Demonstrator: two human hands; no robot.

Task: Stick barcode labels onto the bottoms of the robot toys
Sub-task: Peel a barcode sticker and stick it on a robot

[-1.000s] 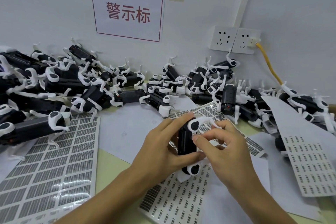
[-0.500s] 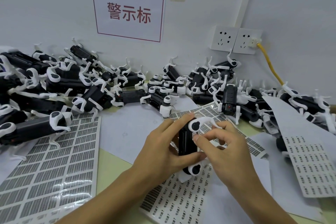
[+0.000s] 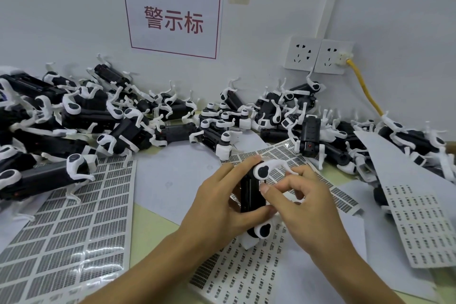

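Observation:
My left hand (image 3: 219, 201) grips a black robot toy (image 3: 250, 192) with white legs, held lengthwise with its underside turned up, above a barcode label sheet (image 3: 237, 276). The fingers wrap its far end and the thumb its near side. My right hand (image 3: 306, 207) presses its index fingertip onto the toy's underside, where a small white label (image 3: 262, 182) shows at the fingertip. The other right fingers are curled.
A long heap of black-and-white robot toys (image 3: 128, 128) lies along the wall from left to right. Label sheets lie at the left (image 3: 74, 224), behind the hands (image 3: 278, 155) and at the right (image 3: 424, 224). A yellow cable (image 3: 365, 89) hangs from the wall socket.
Hardly anything differs: both hands stay on the toy, and my right fingertip has shifted slightly on its underside.

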